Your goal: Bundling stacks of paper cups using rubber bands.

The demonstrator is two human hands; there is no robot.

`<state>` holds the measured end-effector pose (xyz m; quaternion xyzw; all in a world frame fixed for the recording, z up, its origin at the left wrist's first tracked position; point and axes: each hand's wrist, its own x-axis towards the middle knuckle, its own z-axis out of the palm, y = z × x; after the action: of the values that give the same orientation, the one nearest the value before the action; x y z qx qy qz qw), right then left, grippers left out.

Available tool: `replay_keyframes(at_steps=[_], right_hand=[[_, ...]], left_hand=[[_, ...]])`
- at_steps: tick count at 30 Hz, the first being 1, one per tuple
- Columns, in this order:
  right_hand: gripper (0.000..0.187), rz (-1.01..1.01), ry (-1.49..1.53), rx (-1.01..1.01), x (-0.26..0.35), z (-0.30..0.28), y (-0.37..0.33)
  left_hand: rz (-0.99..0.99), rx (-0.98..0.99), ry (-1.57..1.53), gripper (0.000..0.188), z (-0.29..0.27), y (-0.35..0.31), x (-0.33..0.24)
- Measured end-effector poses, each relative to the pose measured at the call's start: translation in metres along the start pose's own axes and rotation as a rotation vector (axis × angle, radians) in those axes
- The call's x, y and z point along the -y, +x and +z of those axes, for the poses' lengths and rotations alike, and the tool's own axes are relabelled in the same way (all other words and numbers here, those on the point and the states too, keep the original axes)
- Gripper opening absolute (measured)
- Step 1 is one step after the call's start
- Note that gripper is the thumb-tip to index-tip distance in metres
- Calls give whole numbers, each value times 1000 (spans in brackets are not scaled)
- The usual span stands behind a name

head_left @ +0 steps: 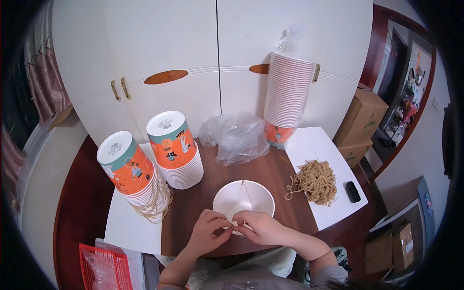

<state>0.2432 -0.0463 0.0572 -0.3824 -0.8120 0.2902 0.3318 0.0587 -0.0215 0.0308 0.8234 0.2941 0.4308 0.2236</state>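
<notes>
A white paper bucket (pixel 226 195) stands mouth up on the brown middle of the table, right in front of me. A thin tan string (pixel 248 193) runs from its far rim across the opening to my fingers at the near rim. My left hand (pixel 210 233) is closed in a pinch at that rim, and my right hand (pixel 261 227) pinches beside it, fingertips almost touching. Both appear to grip the string's end; the fingers partly hide it. To the right lies a tangled pile of tan strings (pixel 317 182).
Two stacks of upturned orange-and-green buckets (pixel 126 164) (pixel 175 150) stand at left, loops of string (pixel 155 200) draped over the nearer. Behind are a crumpled clear plastic bag (pixel 237 137) and a tall bagged bucket stack (pixel 289 89). A small black object (pixel 352 192) lies near the right edge.
</notes>
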Motion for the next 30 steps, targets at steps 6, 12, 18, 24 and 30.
replay_keyframes(at_steps=[6, 12, 18, 24, 30], right_hand=[[24, 22, 310, 10, -8, 2, 3], [22, -28, 724, -227, -21, -19, 17], [22, -65, 889, -230, -27, -37, 23], [13, -191, 757, -44, -37, -36, 15], [14, -100, 212, 135, 20, -42, 24]], left_hand=[[-5, 68, -196, 14, 8, -2, 20], [-10, 124, -195, 10, 7, -14, 38], [24, 188, -284, 13, 7, -13, 46], [54, 266, 53, 19, 4, -13, 44], [-616, 26, -162, 32, 11, -11, 65]])
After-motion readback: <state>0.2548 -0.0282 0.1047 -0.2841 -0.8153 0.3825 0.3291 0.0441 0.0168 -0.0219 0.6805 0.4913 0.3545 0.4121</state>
